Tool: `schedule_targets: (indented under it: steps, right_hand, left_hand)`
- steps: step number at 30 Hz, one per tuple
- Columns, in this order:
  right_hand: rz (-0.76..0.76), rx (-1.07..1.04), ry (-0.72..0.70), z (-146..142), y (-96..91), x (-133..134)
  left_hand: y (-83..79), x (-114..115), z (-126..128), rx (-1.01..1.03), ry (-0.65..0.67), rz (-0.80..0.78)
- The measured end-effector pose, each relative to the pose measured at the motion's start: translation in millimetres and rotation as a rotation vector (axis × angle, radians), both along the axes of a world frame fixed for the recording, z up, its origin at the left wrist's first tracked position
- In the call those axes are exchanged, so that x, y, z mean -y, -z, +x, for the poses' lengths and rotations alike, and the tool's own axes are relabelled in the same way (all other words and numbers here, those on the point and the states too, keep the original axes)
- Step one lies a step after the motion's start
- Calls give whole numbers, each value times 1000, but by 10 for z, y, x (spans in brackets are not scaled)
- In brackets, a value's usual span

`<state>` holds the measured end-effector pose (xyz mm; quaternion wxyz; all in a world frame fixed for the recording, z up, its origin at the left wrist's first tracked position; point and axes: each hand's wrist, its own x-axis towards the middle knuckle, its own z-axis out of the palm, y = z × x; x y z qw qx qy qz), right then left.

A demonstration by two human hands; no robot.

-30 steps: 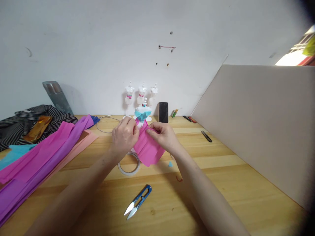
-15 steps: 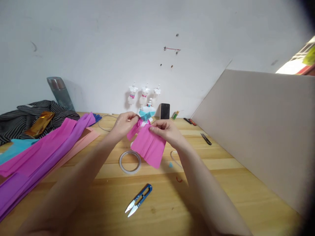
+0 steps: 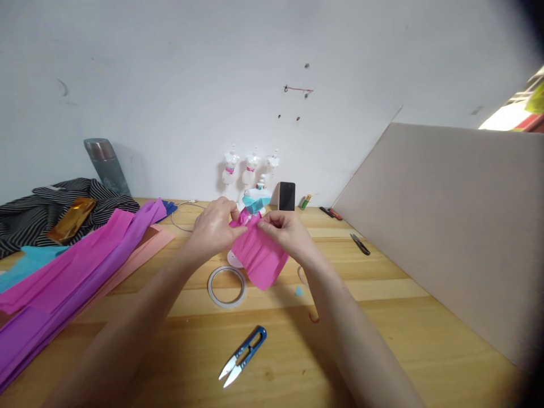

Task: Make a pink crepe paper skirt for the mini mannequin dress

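A small white dress form with a light blue paper band round its chest stands in front of me. Pink crepe paper hangs from its waist like a skirt. My left hand pinches the paper's upper left edge at the waist, thumb and forefinger closing on it. With thumb and fingers, my right hand grips the paper's upper right edge. The form's white base shows partly under the skirt; its lower body is hidden.
On the table lie a tape roll, thread snips and dark snips. Crepe paper strips, striped cloth and a bottle are at left. Behind stand a phone and three small dress forms.
The pink paper has been drawn round the form's waist, its left part now gathered in. My left hand has shifted slightly right and down. The view has tilted a little upward.
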<state>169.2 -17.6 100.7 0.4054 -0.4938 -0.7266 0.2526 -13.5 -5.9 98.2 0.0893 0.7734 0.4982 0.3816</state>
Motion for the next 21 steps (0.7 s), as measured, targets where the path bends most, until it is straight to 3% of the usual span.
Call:
schedule_targets:
  steps: [3, 7, 14, 21]
  right_hand:
    - [9, -9, 1, -1, 5, -18]
    - [-2, 2, -7, 5, 24, -9]
    - [25, 24, -16, 2, -7, 43]
    - [65, 9, -28, 5, -38, 80]
  left_hand:
    - [17, 77, 62, -220, -113, 136]
    - [61, 99, 124, -307, -172, 132]
    - [78, 119, 141, -300, -197, 181]
    - [62, 59, 120, -140, -100, 164]
